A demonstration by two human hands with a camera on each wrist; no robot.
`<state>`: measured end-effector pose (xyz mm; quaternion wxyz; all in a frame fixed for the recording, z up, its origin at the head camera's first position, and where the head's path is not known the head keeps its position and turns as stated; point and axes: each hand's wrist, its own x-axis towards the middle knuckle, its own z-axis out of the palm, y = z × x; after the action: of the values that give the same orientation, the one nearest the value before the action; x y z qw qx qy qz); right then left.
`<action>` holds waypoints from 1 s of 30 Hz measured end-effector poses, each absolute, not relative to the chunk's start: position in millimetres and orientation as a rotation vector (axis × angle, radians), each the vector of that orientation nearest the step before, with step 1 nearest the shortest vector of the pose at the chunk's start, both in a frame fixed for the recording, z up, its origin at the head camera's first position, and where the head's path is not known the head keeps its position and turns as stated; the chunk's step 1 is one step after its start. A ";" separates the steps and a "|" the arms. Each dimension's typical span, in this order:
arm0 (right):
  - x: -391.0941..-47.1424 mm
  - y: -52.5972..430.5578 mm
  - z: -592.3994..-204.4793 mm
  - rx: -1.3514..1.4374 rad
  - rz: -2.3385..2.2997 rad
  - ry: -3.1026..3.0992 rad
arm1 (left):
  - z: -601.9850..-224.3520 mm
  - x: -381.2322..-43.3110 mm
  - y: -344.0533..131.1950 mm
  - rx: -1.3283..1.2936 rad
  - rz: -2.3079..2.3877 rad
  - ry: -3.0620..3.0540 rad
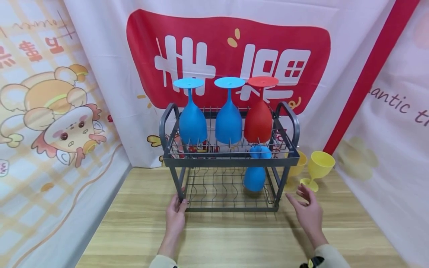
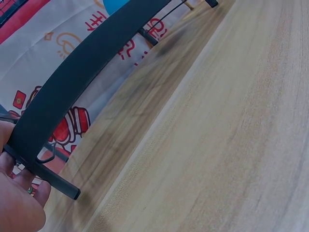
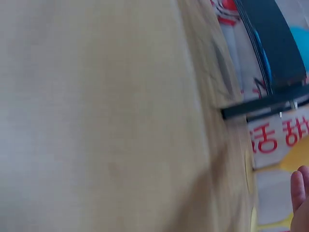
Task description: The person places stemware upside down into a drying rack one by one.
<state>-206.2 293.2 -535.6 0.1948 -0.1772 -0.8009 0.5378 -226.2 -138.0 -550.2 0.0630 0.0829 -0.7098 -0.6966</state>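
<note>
A dark grey two-tier dish rack (image 1: 231, 162) stands on the table. My left hand (image 1: 175, 215) grips its lower front left corner, the thumb in front and the fingers behind the post; the left wrist view shows this hand (image 2: 21, 203) at the rack's foot. My right hand (image 1: 306, 213) is held off the rack's right side, holding nothing, fingers loosely bent toward a yellow goblet (image 1: 321, 165). Upside down on the upper tier are two blue goblets (image 1: 193, 124) and a red goblet (image 1: 258, 124). Another blue goblet (image 1: 254, 178) is upside down on the lower tier.
A second yellow goblet (image 1: 297, 163) stands behind the rack's right post, partly hidden by it. Printed curtains (image 1: 107, 93) hang behind and on both sides. The wooden table (image 1: 248, 238) runs in front of the rack.
</note>
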 end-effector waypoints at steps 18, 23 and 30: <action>-278.6 323.0 -524.7 -0.653 1.650 -2.315 | -553.5 -226.4 -137.9 0.234 -2.095 -2.134; -288.8 321.8 -526.9 -0.667 1.656 -2.317 | -553.9 -226.8 -137.1 0.240 -2.101 -2.138; -295.6 318.3 -518.6 -0.686 1.666 -2.306 | -552.4 -226.3 -138.0 0.236 -2.082 -2.138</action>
<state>-295.6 318.3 -518.6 0.1071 -0.2331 -0.7835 0.5660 -226.3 -138.0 -552.4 0.0739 0.0787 -0.7122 -0.6937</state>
